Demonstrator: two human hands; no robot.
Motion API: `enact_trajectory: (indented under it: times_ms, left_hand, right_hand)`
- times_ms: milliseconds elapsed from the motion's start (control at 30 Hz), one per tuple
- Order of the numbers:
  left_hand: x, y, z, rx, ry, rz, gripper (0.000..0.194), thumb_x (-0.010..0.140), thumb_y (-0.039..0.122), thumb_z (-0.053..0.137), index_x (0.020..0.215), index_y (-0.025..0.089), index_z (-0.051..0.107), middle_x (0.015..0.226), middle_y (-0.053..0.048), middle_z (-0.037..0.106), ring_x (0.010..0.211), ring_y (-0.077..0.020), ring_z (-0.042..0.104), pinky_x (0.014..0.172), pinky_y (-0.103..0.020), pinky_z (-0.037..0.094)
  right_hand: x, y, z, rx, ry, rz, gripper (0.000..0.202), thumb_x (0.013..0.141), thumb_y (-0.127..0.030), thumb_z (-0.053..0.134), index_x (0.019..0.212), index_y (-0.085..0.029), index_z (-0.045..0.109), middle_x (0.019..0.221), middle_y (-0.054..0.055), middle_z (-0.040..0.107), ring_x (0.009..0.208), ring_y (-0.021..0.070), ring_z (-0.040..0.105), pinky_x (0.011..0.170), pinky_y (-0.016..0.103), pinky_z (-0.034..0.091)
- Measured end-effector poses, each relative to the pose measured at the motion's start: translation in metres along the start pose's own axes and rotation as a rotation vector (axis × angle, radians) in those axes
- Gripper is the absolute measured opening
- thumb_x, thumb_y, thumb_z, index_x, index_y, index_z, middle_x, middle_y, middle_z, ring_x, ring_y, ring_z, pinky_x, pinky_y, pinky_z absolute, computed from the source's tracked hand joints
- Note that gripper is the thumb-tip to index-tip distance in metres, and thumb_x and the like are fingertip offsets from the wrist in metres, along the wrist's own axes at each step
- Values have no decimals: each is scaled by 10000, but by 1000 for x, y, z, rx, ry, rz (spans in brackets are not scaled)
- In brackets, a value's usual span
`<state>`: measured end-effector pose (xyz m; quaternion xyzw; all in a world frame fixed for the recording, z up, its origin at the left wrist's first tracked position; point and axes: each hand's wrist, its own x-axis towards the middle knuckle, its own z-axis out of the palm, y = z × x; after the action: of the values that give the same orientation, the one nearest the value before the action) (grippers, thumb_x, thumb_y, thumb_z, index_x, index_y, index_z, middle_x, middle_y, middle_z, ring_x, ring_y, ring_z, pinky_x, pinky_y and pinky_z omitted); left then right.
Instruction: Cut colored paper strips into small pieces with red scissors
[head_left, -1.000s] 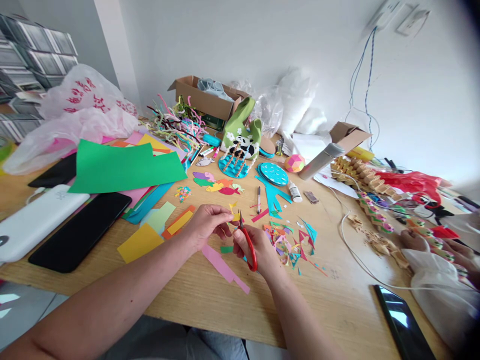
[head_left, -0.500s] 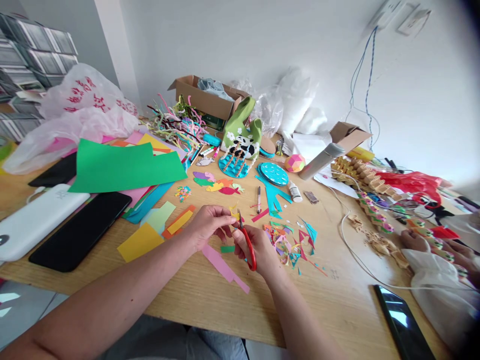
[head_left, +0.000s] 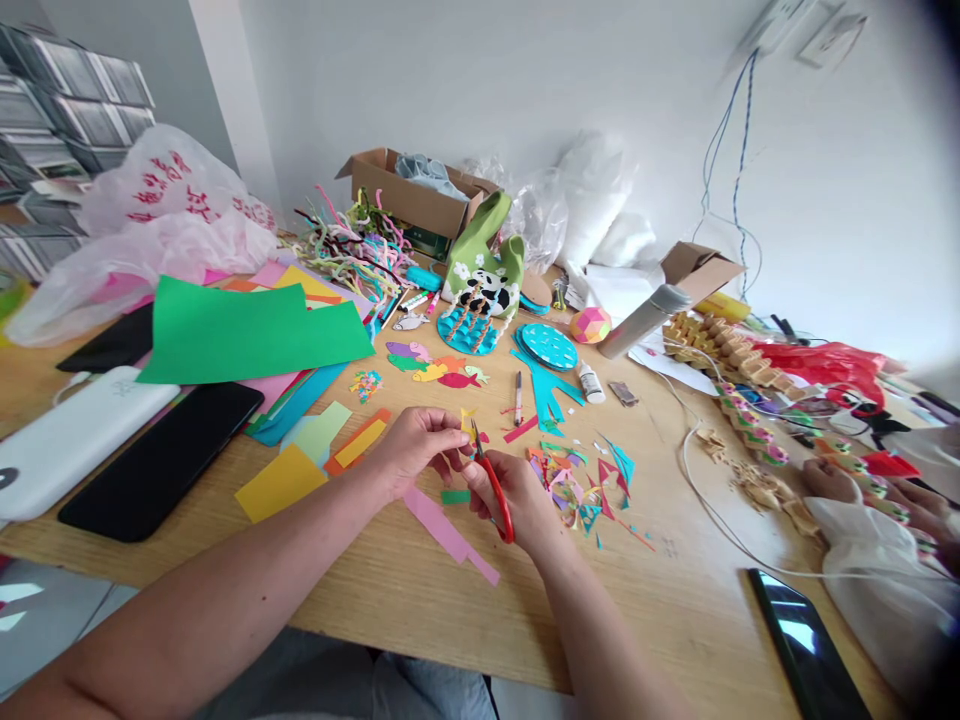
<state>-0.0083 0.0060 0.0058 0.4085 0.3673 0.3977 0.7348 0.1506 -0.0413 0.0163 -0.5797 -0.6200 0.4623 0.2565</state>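
Note:
My right hand (head_left: 514, 495) is wrapped round red-handled scissors (head_left: 498, 497), their blades pointing up and away toward my other fingertips. My left hand (head_left: 424, 450) pinches something small beside the blades; a bit of yellow paper (head_left: 467, 418) shows just beyond the fingers, but what is held is mostly hidden. A pink paper strip (head_left: 450, 535) and a small green piece (head_left: 455, 497) lie on the table below my hands. Colourful paper fish (head_left: 431, 368) lie farther back. Paper scraps (head_left: 581, 485) are scattered to the right of my right hand.
Green sheets (head_left: 247, 330), a black phone (head_left: 161, 460) and a white power bank (head_left: 82, 440) lie left. Blue discs (head_left: 549, 347), a glue bottle (head_left: 591, 383) and a grey flask (head_left: 645, 322) stand or lie behind. Another person's hand (head_left: 829, 480) is at right, near a cable and phone (head_left: 806, 640).
The scissors have shifted slightly, with their blade tips a little further left. My hands otherwise stay almost where they were.

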Motion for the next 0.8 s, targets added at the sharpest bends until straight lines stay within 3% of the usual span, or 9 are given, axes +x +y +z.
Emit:
enact_trajectory:
  times_ms: [800]
  left_hand:
    - [-2,4,0,-42,-3,-22,153,641,252,698,685,142,601,609,-8,646,467,-105,573,383,-199,420]
  right_hand:
    - [0,1,-1,-1,-19,-24,474,776,-619,606,662,-167,521,517,15,574,432,116,503,414,208,342]
